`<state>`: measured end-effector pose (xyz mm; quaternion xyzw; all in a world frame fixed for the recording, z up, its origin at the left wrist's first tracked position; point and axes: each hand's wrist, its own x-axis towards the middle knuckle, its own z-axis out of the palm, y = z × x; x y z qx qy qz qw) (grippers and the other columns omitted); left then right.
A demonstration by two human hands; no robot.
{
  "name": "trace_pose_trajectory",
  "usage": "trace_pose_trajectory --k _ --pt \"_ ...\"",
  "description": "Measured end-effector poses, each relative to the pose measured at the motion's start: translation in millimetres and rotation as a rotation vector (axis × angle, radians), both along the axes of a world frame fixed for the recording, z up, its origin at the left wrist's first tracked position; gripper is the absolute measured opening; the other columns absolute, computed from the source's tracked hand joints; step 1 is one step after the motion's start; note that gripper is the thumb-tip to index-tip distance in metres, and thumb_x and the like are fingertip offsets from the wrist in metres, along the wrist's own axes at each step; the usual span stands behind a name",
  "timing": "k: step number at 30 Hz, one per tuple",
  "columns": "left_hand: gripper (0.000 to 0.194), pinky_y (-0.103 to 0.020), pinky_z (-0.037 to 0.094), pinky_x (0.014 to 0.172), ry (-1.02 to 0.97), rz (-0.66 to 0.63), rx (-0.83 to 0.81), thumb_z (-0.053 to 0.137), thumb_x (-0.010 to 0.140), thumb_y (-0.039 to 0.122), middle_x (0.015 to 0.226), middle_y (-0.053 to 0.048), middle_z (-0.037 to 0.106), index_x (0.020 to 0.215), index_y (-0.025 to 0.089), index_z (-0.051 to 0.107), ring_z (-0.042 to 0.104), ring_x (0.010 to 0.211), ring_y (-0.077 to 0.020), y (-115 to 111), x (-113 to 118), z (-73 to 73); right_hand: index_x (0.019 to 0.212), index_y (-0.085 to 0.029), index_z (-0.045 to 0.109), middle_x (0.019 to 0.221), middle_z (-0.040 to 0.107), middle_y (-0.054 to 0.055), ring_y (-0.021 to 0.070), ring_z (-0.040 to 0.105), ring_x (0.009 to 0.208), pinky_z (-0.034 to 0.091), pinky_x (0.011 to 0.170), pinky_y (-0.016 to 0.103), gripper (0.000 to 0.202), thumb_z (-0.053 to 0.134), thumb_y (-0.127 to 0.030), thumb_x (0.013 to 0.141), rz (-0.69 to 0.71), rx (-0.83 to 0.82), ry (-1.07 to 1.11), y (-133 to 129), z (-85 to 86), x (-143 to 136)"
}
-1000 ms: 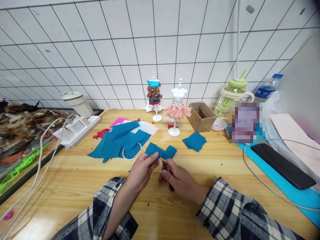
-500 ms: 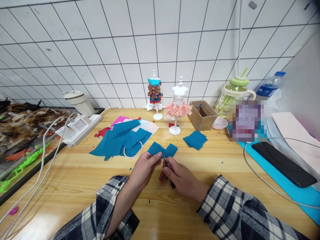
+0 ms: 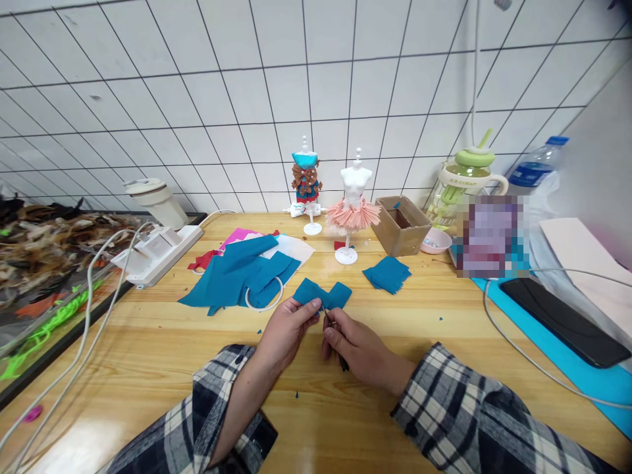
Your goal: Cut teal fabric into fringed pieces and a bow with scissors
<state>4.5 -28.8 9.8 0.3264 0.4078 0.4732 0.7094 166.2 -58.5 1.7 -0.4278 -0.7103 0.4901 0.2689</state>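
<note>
Two hands: both meet low over the bench (image 3: pixel 148 368), just in front of the blue cloth scraps.
Left hand (image 3: pixel 289 332): fingers pinched on the near edge of a bow-shaped blue cloth piece (image 3: pixel 323 294), which lies on the bench just beyond both hands.
Right hand (image 3: pixel 358 349): fingers clenched around small dark scissors (image 3: pixel 332 329), tips touching the middle of the cloth piece.
Cardboard box (image 3: pixel 401 227): open, tilted, beside the pink-skirted mannequin (image 3: pixel 351 210); inside mostly in shadow, a blue scrap on its rim.
Pink bowl (image 3: pixel 435 242): just right of the box, holds small pale bits, too small to tell.
Green-lidded jug (image 3: pixel 461 187): behind the bowl, with a straw and greenish contents.
Water bottle (image 3: pixel 536 174): blue cap, right of the jug.
Tray at left (image 3: pixel 44 263): heaped with brown feathers and green cord.
</note>
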Motion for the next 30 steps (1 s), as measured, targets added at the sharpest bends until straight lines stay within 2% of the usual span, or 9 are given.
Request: trace_pose_trajectory --k 12,15,19,21,24,28,30 --pt "0.018 -0.02 0.047 0.068 0.003 0.046 -0.023 0.082 0.066 0.026 0.07 0.0 0.068 0.072 0.015 0.069 0.058 0.066 -0.009 3.0 -1.2 -2.0 0.085 -0.023 0.039 0.066 0.054 -0.005 0.0128 0.051 0.061 0.035 0.058 0.025 0.017 0.035 -0.032 0.099 -0.01 -0.013 -0.003 0.2 -1.4 -0.6" --pt "0.019 -0.021 0.048 0.07 0.007 0.082 -0.032 0.083 0.065 0.026 0.075 0.0 0.069 0.076 0.016 0.07 0.061 0.071 -0.0104 4.9 -3.0 -2.7 0.086 -0.023 0.042 0.067 0.052 -0.004 0.0133 0.049 0.061 0.034 0.057 0.025 0.023 0.032 -0.038 0.099 -0.068 -0.011 0.002 0.5 -0.7 0.5" --pt "0.021 -0.022 0.049 0.07 0.048 0.115 -0.004 0.083 0.065 0.027 0.079 -0.001 0.071 0.077 0.016 0.07 0.062 0.073 -0.0122 8.8 -6.5 -4.4 0.085 -0.023 0.048 0.071 0.053 -0.002 0.0148 0.049 0.065 0.033 0.059 0.026 0.039 0.023 -0.049 0.1 -0.221 0.026 -0.055 2.8 2.1 4.0" --pt "0.022 -0.023 0.049 0.071 0.073 0.106 0.015 0.082 0.066 0.029 0.081 -0.002 0.072 0.079 0.016 0.07 0.062 0.073 -0.0128 10.1 -7.7 -5.2 0.083 -0.023 0.049 0.071 0.054 -0.001 0.0157 0.05 0.067 0.032 0.061 0.027 0.042 0.022 -0.05 0.1 -0.237 0.054 -0.146 4.1 3.4 5.6" --pt "0.022 -0.023 0.048 0.071 0.102 0.08 0.036 0.081 0.067 0.03 0.08 -0.002 0.072 0.08 0.016 0.07 0.062 0.072 -0.0133 10.4 -8.3 -5.5 0.082 -0.022 0.05 0.073 0.058 0.0 0.0161 0.052 0.069 0.032 0.062 0.028 0.04 0.025 -0.048 0.1 -0.172 0.08 -0.253 4.8 4.7 6.6" --pt "0.02 -0.023 0.048 0.069 0.107 0.027 0.059 0.079 0.069 0.029 0.074 -0.001 0.071 0.08 0.016 0.07 0.061 0.067 -0.0126 8.7 -7.5 -3.8 0.085 -0.023 0.053 0.071 0.058 -0.001 0.0159 0.053 0.068 0.03 0.061 0.027 0.043 0.021 -0.047 0.101 -0.158 0.095 -0.277 3.8 5.8 6.2" --pt "0.02 -0.026 0.049 0.072 0.092 -0.033 0.071 0.077 0.072 0.03 0.078 -0.003 0.073 0.085 0.016 0.07 0.063 0.071 -0.0148 7.9 -7.2 -3.3 0.085 -0.023 0.053 0.067 0.056 -0.002 0.0153 0.052 0.065 0.03 0.06 0.027 0.043 0.021 -0.048 0.101 -0.159 0.09 -0.276 3.4 5.7 6.1"
